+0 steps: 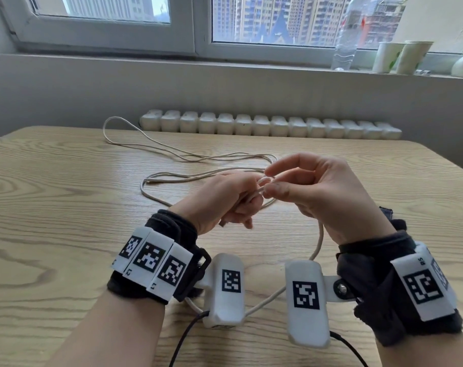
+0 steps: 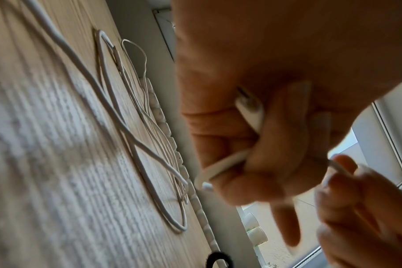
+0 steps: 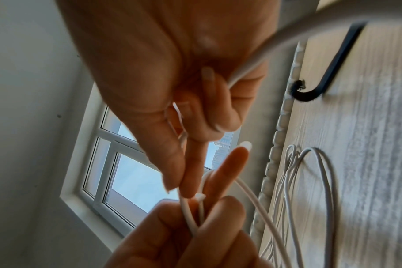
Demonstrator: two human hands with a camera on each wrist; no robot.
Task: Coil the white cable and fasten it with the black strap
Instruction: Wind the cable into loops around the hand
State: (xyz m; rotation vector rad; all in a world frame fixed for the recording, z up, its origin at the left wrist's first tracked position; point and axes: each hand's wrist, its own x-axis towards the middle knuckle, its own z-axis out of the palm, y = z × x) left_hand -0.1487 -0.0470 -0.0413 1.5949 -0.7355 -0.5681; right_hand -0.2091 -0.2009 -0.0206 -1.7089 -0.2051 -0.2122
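Both hands meet above the wooden table (image 1: pixel 66 207): left hand (image 1: pixel 225 200) grips the white cable (image 1: pixel 188 154), right hand (image 1: pixel 320 192) pinches it; loose loops sprawl beyond them.

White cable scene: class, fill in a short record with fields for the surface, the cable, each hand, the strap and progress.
surface: wooden table
cable: white cable, mostly loose loops on the table, one end lifted
left hand: left hand grips the plug end and a first loop
right hand: right hand pinches the cable beside the left grip
strap: black strap lies on the table, untouched
progress: coiling barely begun, not fastened
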